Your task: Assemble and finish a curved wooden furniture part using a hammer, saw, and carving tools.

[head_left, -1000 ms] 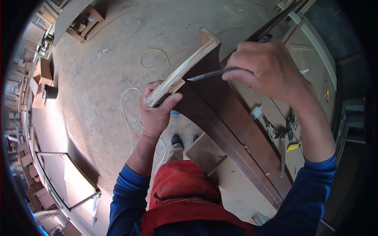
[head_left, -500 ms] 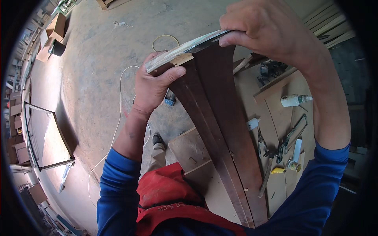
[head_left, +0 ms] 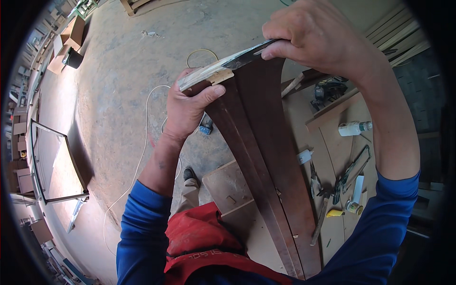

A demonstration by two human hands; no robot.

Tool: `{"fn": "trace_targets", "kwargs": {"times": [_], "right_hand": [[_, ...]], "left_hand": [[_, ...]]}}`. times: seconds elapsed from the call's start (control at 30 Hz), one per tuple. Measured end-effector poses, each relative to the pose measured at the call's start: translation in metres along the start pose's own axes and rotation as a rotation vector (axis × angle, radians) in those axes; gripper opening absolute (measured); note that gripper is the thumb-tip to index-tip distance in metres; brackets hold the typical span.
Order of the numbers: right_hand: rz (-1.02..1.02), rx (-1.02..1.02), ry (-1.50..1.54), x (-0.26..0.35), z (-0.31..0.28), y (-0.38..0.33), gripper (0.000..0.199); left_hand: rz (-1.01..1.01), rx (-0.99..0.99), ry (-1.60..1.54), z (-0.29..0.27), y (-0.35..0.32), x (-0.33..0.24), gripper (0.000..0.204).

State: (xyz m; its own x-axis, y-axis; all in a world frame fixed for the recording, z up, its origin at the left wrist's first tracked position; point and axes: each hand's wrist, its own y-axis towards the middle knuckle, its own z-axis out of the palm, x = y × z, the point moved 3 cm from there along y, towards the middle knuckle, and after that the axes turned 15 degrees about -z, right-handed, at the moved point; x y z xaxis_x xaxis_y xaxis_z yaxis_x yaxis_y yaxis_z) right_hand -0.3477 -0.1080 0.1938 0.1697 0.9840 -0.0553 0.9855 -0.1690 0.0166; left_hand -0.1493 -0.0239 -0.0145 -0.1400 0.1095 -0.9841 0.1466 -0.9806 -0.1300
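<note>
A long dark-brown wooden board (head_left: 259,109) rises from the bench by my body towards the top of the view, its pale, rough end edge uppermost. My left hand (head_left: 192,102) is wrapped round that end, thumb on the brown face and fingers behind. Beside the thumb is a pale bare-wood patch (head_left: 222,76). My right hand (head_left: 304,35) pinches a dark flat metal blade (head_left: 244,58) between thumb and bent fingers. The blade lies along the board's end edge, its tip close to the pale patch. Its exact kind cannot be made out.
On the wooden bench (head_left: 335,152) to the right lie a white bottle (head_left: 351,128), pliers (head_left: 314,180), a hammer (head_left: 322,213), a tape roll (head_left: 354,207) and a yellow object (head_left: 335,213). A cable (head_left: 146,118) crosses the floor. A framed panel (head_left: 59,161) stands at left.
The blade has turned a little and shifted along the end edge, so more of its dark face shows. My right hand has moved slightly left; my left hand keeps its grip.
</note>
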Motion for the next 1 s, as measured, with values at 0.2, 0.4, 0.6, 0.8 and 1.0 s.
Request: {"fn": "trace_targets", "kwargs": {"times": [0.2,0.4,0.6,0.8,1.0], "right_hand": [[-0.061,0.007,-0.098,-0.006,0.005,0.011,0.027],[-0.108,0.140,-0.314,0.012,-0.002,0.034,0.018],[-0.022,0.760,-0.111,0.059,-0.036,0.081,0.013],[-0.046,0.700,-0.468,0.103,-0.011,0.111,0.022],[-0.077,0.696,-0.387,0.118,-0.014,0.103,0.018]], "left_hand": [[-0.021,0.009,-0.009,-0.002,0.002,0.003,0.045],[0.012,0.005,0.023,0.001,-0.001,0.000,0.051],[-0.104,0.019,0.065,-0.007,0.000,0.010,0.058],[0.099,0.053,-0.032,-0.004,-0.010,-0.005,0.069],[0.014,0.178,-0.110,-0.019,-0.015,-0.025,0.081]]}}
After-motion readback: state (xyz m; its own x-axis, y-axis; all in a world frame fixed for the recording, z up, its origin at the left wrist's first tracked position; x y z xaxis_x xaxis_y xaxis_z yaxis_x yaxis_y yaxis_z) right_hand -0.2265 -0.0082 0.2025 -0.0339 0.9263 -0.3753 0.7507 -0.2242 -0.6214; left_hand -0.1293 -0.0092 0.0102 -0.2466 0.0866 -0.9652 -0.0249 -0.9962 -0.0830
